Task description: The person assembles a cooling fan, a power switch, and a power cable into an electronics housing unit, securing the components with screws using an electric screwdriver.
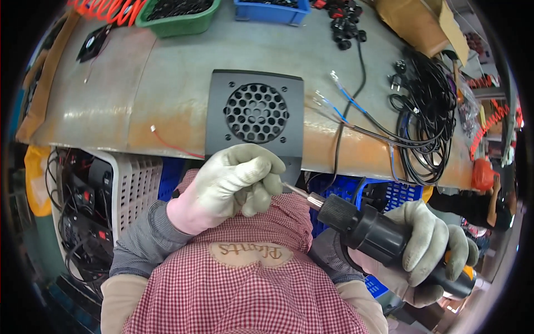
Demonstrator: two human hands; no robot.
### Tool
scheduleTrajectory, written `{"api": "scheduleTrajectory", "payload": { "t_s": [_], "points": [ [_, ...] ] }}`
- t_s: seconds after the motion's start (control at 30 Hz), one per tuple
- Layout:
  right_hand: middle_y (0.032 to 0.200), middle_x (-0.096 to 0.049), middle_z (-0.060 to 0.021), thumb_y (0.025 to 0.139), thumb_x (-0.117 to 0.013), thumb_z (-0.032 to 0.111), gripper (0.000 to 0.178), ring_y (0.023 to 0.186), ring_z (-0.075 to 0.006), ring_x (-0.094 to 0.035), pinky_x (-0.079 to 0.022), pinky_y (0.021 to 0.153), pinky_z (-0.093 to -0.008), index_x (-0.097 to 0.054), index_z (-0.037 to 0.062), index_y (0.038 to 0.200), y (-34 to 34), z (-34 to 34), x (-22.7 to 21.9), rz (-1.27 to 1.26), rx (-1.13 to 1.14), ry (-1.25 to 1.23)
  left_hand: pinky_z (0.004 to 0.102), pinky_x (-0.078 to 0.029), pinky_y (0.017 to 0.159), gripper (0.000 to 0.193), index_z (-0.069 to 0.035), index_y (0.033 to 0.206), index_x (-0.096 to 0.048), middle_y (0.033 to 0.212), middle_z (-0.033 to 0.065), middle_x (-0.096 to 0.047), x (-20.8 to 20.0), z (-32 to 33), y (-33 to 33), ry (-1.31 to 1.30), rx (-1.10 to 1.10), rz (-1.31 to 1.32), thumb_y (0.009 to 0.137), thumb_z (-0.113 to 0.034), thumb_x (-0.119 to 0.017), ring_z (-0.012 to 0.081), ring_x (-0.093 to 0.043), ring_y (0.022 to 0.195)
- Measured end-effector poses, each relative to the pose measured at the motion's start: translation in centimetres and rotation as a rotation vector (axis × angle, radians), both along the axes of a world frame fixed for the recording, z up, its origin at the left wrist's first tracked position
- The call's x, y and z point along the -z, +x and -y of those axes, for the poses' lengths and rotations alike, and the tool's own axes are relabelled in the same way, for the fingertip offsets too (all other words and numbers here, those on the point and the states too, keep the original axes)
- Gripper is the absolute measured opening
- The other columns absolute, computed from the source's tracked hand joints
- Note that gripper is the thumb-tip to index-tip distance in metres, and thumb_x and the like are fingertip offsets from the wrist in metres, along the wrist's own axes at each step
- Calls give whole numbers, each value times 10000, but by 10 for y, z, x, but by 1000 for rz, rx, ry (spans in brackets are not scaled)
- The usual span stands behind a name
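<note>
My right hand (425, 245), in a pale work glove, is wrapped round a black electric screwdriver (378, 231). The tool lies slanted in front of my body, and its thin metal bit (296, 190) points up and left. My left hand (233, 181), gloved too, is closed with its fingertips pinched at the bit's tip; whatever lies between them is hidden. Just beyond it, a dark grey metal panel (217, 111) with a round grille of holes (256, 113) rests at the table's near edge. My left hand covers the panel's near part. A red wire (175, 147) with a white connector comes out beside the panel.
Across the metal table (172, 83) stand a green bin (183, 26) and a blue bin (272, 14) of small black parts. Coiled black cables (428, 122) lie at right, near a cardboard box (414, 25). A white basket (139, 178) stands below the edge. Another person (478, 206) is far right.
</note>
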State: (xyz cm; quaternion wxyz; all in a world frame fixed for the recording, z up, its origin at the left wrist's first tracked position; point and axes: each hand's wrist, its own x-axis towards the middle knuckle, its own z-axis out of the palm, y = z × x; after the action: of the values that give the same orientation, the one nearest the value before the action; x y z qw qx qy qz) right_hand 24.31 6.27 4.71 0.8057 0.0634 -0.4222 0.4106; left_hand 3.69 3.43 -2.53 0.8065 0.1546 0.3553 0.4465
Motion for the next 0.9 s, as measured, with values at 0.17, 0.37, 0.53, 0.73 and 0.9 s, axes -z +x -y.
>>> {"api": "scheduleTrajectory", "payload": {
  "t_s": [0.17,0.37,0.53,0.73,0.9],
  "points": [
    [879,-652,-9,675,-775,48,399,591,-93,-640,-551,554,-199,-555,41,1007,-13,14,-7,109,34,-18,212,-342,382,398,-15,1006,-588,704,62,-605,8,14,1,1,97,207,913,-402,-607,106,-474,461],
    [878,-649,-10,680,-772,46,387,581,-91,-638,-550,544,-205,-547,31,994,-19,20,-3,99,100,-1,226,-373,383,380,-4,982,-589,707,87,-612,7,16,6,37,68,154,889,-367,-653,129,-509,470],
    [880,-645,-21,688,-753,52,378,569,-83,-631,-552,536,-208,-540,8,997,-9,11,4,-130,11,89,312,-544,555,370,65,1061,-577,877,175,-675,10,21,1,275,35,13,869,-220,-713,220,-658,667],
    [857,-635,11,693,-758,99,402,547,-66,-602,-498,501,-201,-571,6,1037,0,7,2,197,118,-49,513,-377,1028,859,-72,1275,-533,1280,163,-530,-3,2,-5,1232,90,-1418,558,-430,-842,343,-480,1232],
    [985,-620,-12,741,-772,209,529,577,-84,-557,-420,501,-228,-567,8,1185,2,6,21,559,95,-25,545,-372,996,685,-106,1246,-540,1301,145,-499,45,2,-3,1281,203,-1982,624,-300,-751,364,-460,1202]
  ]
}}
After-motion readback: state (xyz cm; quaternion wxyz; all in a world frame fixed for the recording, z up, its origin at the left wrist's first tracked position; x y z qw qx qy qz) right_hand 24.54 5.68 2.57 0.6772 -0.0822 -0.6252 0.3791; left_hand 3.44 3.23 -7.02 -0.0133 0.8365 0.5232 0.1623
